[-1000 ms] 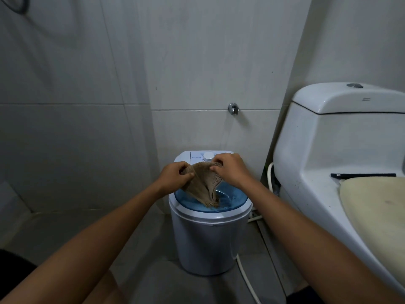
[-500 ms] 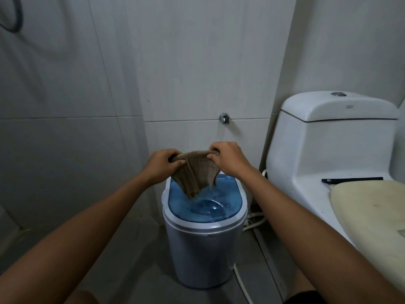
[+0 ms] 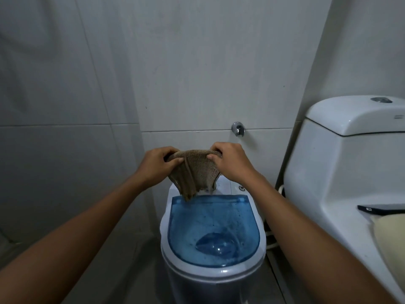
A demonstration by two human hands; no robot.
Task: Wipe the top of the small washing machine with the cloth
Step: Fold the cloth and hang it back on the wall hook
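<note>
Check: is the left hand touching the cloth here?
Touching. The head view shows the left hand gripping the cloth's top edge, fingers curled round it.

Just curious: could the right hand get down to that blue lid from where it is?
Probably yes. The right hand holds the cloth above the lid, and nothing lies between them.

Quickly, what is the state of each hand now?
Left hand: closed, pinching the brown knitted cloth at its top edge.
Right hand: closed, pinching the same cloth.
</note>
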